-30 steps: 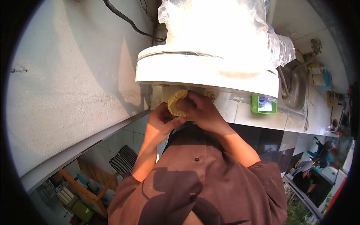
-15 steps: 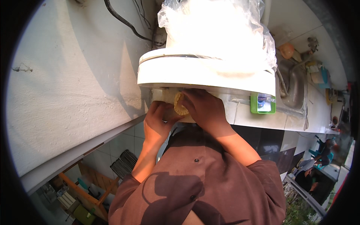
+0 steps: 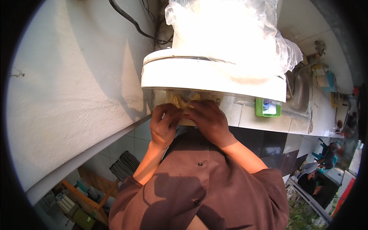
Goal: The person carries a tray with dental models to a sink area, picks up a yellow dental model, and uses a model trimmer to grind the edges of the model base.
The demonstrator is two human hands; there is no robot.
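Just below the rim of a large white rounded object (image 3: pixel 211 74), my two hands meet with fingers bent and close together. My left hand (image 3: pixel 164 122) pinches at the near side of a pale yellow dough piece (image 3: pixel 176 101) with a crimped edge. From the other side, my right hand (image 3: pixel 209 118) curls its fingers over the dough, its fingertips beside the left ones. Fingers hide much of the dough. Another yellowish bit (image 3: pixel 196 96) shows above my right fingers; whether it belongs to the same piece I cannot tell.
Clear plastic wrapping (image 3: pixel 285 53) covers the overexposed top of the white object. A green basket (image 3: pixel 267 107) stands on the tiled counter (image 3: pixel 247 117) to the right, near a metal sink (image 3: pixel 301 92). At left is a pale wall (image 3: pixel 76 96); a black cable (image 3: pixel 130 23) runs behind.
The crimped dough piece, earlier showing its round ruffled edge upright by my right fingers, is now mostly covered. My right hand has come lower and left, against my left fingers.
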